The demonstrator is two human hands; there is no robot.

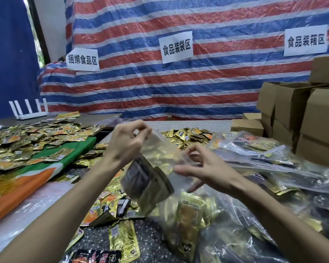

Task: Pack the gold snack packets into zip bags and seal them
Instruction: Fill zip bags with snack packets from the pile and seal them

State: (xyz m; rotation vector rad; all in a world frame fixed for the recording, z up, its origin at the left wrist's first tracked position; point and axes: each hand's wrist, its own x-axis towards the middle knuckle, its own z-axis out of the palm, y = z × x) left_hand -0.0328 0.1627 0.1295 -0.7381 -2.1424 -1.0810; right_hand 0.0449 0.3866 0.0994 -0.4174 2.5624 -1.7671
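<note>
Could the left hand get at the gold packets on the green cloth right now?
Likely yes once freed: nothing blocks the way to the gold packets, but the left hand is pinching the zip bag.

One wide-angle head-worn camera looks forward and down, close over the left hand (125,143) and right hand (203,168) at centre, with the table (188,123) stretching toward the striped tarp (179,82) at 12 o'clock.

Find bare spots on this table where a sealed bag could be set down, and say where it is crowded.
Free: the grey tabletop strip between the striped tarp and the far packet heap; the pale plastic sheet below the orange cloth. Crowded: the left packet pile and the filled zip bags at right.
</note>
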